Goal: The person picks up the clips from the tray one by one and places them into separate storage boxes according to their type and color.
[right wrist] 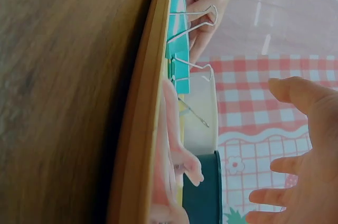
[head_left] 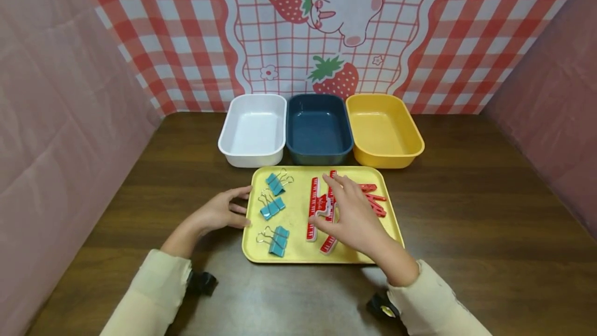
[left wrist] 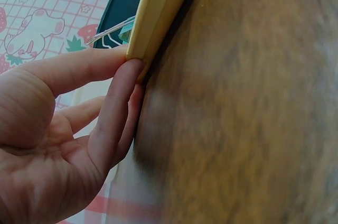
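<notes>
A yellow tray (head_left: 298, 248) lies on the table with three groups of clips on it. At its left edge, my left hand (head_left: 216, 214) touches the rim with thumb and fingertips, fingers fairly straight. Three turquoise binder clips (head_left: 279, 241) with wire handles sit on the tray's left side. My right hand (head_left: 354, 217) hovers over the middle right, thumb and fingers spread and holding nothing. Beneath it are two long red-and-white sealing clips (head_left: 312, 222), the right one partly hidden by the hand. Several small red pegs (head_left: 377, 205) lie farther right, partly covered by that hand.
Behind the tray three bins stand side by side: white (head_left: 252, 128), dark blue (head_left: 319, 128) and yellow (head_left: 384, 134). A checked cloth (head_left: 182, 30) with strawberries hangs behind them. Pink cloth walls flank the brown wooden table (head_left: 471, 211).
</notes>
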`<control>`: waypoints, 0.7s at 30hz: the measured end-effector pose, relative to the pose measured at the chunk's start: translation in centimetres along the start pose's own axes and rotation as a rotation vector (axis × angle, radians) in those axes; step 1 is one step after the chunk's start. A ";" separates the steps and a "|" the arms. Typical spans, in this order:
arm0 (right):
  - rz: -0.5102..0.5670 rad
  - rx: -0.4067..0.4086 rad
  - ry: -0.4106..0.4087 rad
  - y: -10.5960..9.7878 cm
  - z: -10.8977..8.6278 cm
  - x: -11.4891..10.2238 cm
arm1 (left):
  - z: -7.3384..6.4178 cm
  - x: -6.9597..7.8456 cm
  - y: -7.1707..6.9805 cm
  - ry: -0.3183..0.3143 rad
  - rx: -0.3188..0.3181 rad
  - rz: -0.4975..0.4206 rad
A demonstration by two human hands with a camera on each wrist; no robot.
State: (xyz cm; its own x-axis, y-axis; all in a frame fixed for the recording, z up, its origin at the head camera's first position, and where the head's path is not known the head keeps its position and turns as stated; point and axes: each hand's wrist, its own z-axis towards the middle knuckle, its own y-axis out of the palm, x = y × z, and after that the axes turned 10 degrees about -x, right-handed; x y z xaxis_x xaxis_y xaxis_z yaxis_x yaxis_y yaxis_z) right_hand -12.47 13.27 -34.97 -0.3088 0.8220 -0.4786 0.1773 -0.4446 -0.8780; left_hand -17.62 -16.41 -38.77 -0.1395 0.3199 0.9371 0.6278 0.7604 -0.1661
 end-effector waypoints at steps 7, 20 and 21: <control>-0.008 -0.008 -0.016 0.5 0.4 -0.9 | 0.0 0.0 -0.1 0.005 -0.006 0.006; -0.033 0.013 -0.090 1.7 0.7 -2.3 | 0.1 0.0 -0.2 -0.023 0.002 0.009; -0.030 0.018 -0.098 1.9 0.8 -2.4 | 0.1 0.0 -0.2 -0.024 0.001 0.011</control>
State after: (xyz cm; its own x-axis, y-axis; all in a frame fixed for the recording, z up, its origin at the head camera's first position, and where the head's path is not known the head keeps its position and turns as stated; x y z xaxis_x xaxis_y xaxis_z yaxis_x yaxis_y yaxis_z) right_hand -12.14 10.22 -35.47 -0.4036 0.7966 -0.4500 0.1506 -0.4273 -0.8915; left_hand -17.79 -16.50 -38.81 -0.1514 0.3415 0.9276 0.6288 0.7573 -0.1762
